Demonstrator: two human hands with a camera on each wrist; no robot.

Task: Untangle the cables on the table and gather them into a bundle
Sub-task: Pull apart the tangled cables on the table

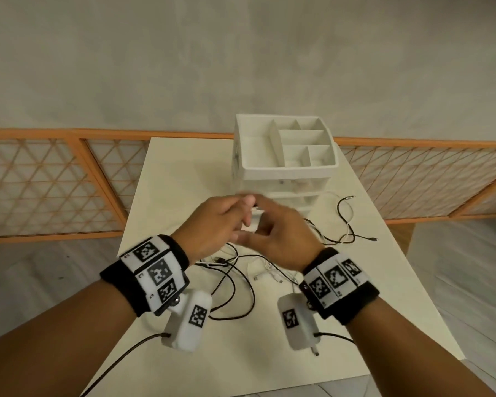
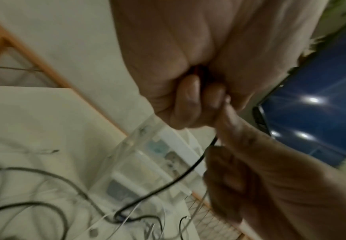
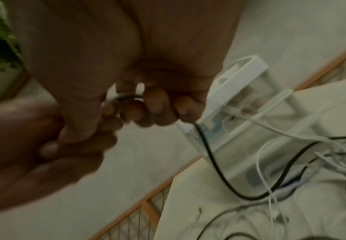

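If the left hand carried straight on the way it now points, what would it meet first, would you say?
Most likely the right hand, which it already meets above the cables; the left hand points forward and right. Beyond that stands the white drawer organizer, though depth is unclear.

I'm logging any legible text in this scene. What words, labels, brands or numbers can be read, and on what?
No readable words or numbers.
Left wristband: black-and-white square code markers only, no letters.
Right wristband: the same code markers.
Small marks beside the markers: too small to read.
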